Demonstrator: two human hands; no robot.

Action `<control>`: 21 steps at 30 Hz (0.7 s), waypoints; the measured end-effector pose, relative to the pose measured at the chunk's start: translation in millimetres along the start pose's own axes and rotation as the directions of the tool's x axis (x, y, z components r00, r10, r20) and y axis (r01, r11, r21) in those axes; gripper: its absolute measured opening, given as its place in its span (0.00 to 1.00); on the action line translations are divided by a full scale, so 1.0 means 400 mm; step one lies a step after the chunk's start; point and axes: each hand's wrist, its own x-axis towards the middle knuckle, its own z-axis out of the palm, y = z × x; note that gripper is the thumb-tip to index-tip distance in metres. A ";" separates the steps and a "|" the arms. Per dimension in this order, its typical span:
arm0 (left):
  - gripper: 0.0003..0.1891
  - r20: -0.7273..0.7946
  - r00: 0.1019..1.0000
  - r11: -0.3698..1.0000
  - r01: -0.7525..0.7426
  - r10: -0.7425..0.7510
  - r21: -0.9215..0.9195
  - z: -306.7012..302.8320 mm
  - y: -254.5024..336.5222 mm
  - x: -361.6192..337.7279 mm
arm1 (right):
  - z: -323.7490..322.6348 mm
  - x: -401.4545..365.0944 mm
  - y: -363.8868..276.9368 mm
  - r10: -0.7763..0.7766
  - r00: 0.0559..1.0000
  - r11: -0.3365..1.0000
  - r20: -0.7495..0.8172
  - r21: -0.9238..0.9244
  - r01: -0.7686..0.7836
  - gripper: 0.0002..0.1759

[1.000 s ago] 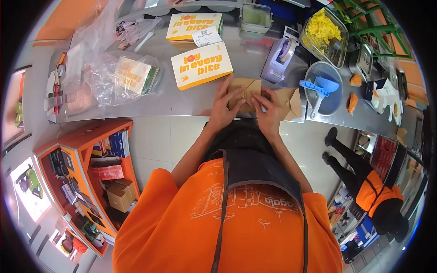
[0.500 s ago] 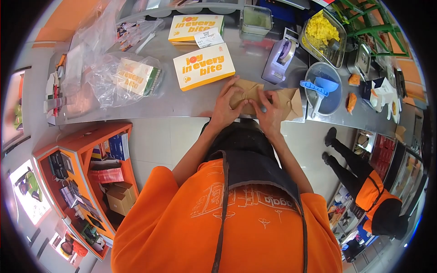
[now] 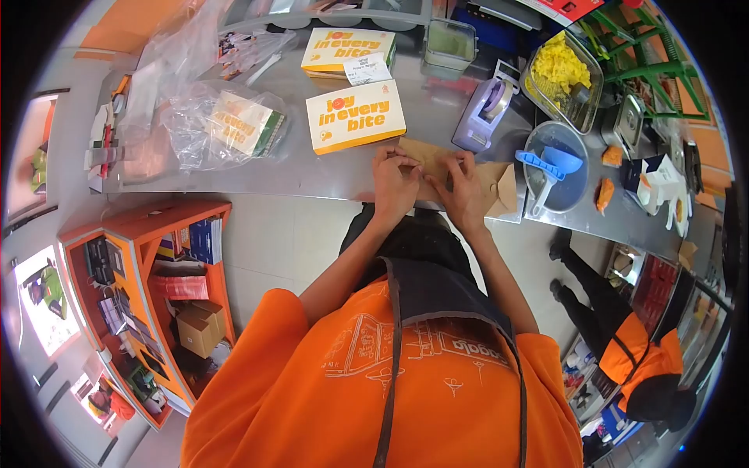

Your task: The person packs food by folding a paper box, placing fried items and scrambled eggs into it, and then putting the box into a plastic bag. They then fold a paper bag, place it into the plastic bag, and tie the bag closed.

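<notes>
paper bag [image 3: 427,154] lies flat at the near edge of the worktop [image 3: 312,175], long axis running left to right. left hand [image 3: 394,185] and right hand [image 3: 466,193] rest on it side by side, fingers curled shut, pinching its fold; the rest of the bag runs on past the right hand.

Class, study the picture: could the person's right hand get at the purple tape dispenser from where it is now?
Probably yes. The right hand pinches the brown paper bag, and the tape dispenser stands just beyond it on the counter, nothing between; it would need to release the bag.
</notes>
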 end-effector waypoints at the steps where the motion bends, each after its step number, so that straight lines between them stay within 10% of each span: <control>1: 0.06 0.015 1.000 0.999 0.027 -0.027 -0.043 0.003 -0.003 0.005 | -0.001 -0.003 -0.001 -0.006 1.000 1.000 -0.016 0.010 0.007 0.18; 9: 0.15 0.204 0.931 0.873 0.358 -0.304 -0.332 -0.011 -0.042 0.034 | 0.025 0.020 -0.040 0.135 0.989 0.989 -0.060 0.073 -0.131 0.08; 21: 0.05 0.164 0.976 0.970 0.170 -0.142 -0.172 -0.034 -0.010 0.026 | 0.059 0.026 -0.081 0.263 0.957 0.961 -0.126 0.123 -0.248 0.09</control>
